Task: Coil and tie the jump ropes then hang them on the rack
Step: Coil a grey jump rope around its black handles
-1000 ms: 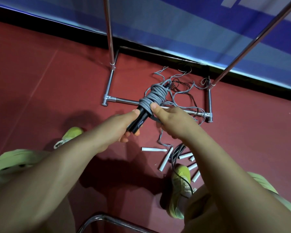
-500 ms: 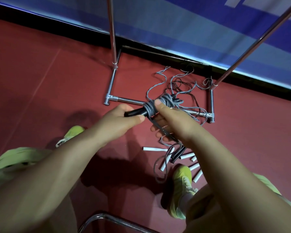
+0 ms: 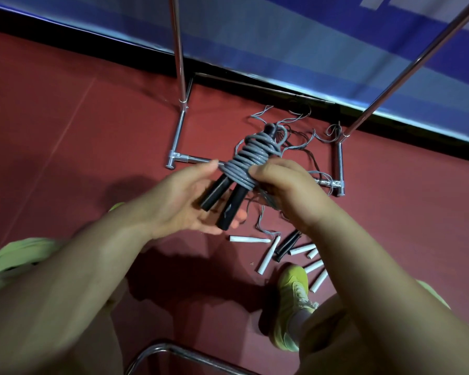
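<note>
At frame centre, a grey cord (image 3: 248, 161) is wound in tight coils round two smooth black cylindrical handles (image 3: 222, 197). The right hand (image 3: 284, 190) pinches the coils with curled fingers; the left hand (image 3: 184, 198) lies flat beneath the handles, fingers extended. Behind, loose wavy ropes (image 3: 298, 139) tangle over the chrome rack (image 3: 178, 63) base. White tubes (image 3: 249, 239) lie lower right by a yellow-green shoe (image 3: 293, 301).

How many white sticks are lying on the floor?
6 white sticks. One lies flat farthest left, one slants beside it, and four line up by the green shoe. The right arm may hide more.
</note>
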Tool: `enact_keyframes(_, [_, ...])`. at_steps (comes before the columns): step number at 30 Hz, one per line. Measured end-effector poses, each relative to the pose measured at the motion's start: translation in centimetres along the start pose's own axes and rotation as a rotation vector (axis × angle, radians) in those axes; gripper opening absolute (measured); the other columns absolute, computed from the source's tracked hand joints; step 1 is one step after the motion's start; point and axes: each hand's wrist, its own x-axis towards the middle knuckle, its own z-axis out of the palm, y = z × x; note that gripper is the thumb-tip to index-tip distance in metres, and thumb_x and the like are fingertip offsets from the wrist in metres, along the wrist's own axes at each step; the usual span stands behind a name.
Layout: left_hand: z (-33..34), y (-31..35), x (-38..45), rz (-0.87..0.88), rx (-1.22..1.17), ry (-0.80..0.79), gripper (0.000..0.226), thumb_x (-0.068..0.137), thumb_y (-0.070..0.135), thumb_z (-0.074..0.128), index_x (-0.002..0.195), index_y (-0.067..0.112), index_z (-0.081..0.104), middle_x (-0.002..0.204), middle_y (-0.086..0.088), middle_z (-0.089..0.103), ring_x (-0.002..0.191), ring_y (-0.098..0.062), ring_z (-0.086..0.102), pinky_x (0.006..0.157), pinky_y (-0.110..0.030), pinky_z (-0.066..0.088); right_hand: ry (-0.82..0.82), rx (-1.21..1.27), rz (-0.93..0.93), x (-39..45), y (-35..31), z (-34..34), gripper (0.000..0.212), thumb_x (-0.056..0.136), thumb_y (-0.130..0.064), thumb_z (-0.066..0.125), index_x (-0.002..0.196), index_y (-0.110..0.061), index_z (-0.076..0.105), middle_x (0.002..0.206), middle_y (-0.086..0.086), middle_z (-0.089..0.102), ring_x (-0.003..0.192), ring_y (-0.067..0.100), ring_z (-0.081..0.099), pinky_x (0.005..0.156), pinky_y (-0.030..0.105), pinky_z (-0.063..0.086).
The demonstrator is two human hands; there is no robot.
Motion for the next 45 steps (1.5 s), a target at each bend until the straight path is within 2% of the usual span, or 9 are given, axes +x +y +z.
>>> enact_keyframes(5, [0.1,0.4,-0.9,-0.010,-0.155,-0.198,0.073,0.077,0.062,0.029,0.085,0.006,0.074,0.074,-0.014,0.066,0.056,-0.025,0.060,0.050,-0.026,0.043,-0.189,0.151,-0.052,0.2,0.1,0.1,0.025,0.080,-0.029,0.054,0.076,-0.005,0.061,0.064,0.013,0.055,0.064,0.025,0.051,0.066,0.037,0.039])
enact_keyframes(12, [0.8,0.0,-0.1,-0.013,0.069,0.040,0.062,0.087,0.056,0.025,0.076,0.003,0.057,0.052,-0.007,0.050,0.038,-0.018,0.044,0.041,-0.022,0.020,-0.132,-0.312,0.095,-0.3,0.2,-0.1,0.039,0.100,-0.038,0.043,0.090,-0.006,0.061,0.064,0.000,0.050,0.043,0.007,0.036,0.045,0.022,0.028])
enact_keyframes(18, [1.4,-0.7,0.3,0.136,0.300,0.304,0.064,0.097,0.051,0.020,0.071,0.010,0.061,0.051,-0.003,0.056,0.041,-0.019,0.048,0.046,-0.025,0.024,-0.083,-0.439,0.136,-0.4,-0.1,0.0,0.042,0.098,-0.046,0.041,0.078,-0.014,0.061,0.056,-0.008,0.045,0.033,-0.001,0.037,0.038,0.009,0.026])
enact_keyframes(24, [1.3,-0.4,0.3,0.273,0.346,0.438,0.057,0.101,0.038,0.025,0.083,-0.002,0.062,0.059,-0.011,0.056,0.041,-0.015,0.049,0.038,-0.015,0.034,0.082,-0.610,0.153,-0.4,-0.1,0.2,0.058,0.087,-0.063,0.048,0.058,-0.014,0.037,0.056,0.006,0.037,0.053,0.021,0.038,0.058,0.032,0.037])
enact_keyframes(27, [0.9,-0.7,0.7,0.234,0.422,0.466,0.054,0.100,0.040,0.027,0.086,0.002,0.063,0.063,-0.006,0.059,0.047,-0.011,0.052,0.046,-0.014,0.039,0.125,-0.572,0.156,-0.2,0.1,0.1,0.059,0.085,-0.063,0.052,0.054,-0.014,0.038,0.052,0.006,0.040,0.049,0.021,0.038,0.058,0.031,0.034])
enact_keyframes(31, [-0.1,-1.2,1.1,0.188,0.544,0.551,0.044,0.095,0.051,0.036,0.091,0.017,0.063,0.071,0.005,0.060,0.064,-0.014,0.054,0.072,-0.030,0.043,0.061,-0.358,0.182,-0.3,-0.2,0.3,0.052,0.093,-0.051,0.049,0.077,-0.004,0.065,0.057,0.004,0.048,0.045,0.013,0.043,0.048,0.020,0.039])
enact_keyframes(38, [0.1,-0.6,0.7,0.226,0.758,0.562,0.030,0.088,0.048,0.054,0.100,0.022,0.065,0.084,0.005,0.065,0.083,-0.016,0.059,0.082,-0.033,0.045,-0.010,-0.203,0.212,-0.5,-0.2,0.8,0.051,0.096,-0.050,0.041,0.091,-0.004,0.063,0.065,0.003,0.045,0.054,0.016,0.036,0.051,0.025,0.032])
enact_keyframes(42, [0.0,-0.7,0.6,0.231,0.774,0.516,0.033,0.071,0.052,0.067,0.092,0.027,0.062,0.082,0.009,0.067,0.077,-0.012,0.062,0.076,-0.034,0.048,0.002,-0.197,0.182,-0.5,-0.1,0.9,0.040,0.095,-0.050,0.046,0.073,-0.017,0.056,0.063,0.000,0.040,0.050,0.012,0.031,0.051,0.025,0.029])
enact_keyframes(45, [0.0,-0.9,0.7,0.233,0.814,0.524,0.037,0.066,0.047,0.076,0.087,0.023,0.057,0.077,0.008,0.062,0.069,-0.011,0.056,0.067,-0.030,0.043,0.012,-0.236,0.107,-0.3,0.2,1.0,0.051,0.097,-0.040,0.050,0.049,-0.025,0.058,0.044,-0.016,0.043,0.037,0.000,0.036,0.051,0.017,0.027])
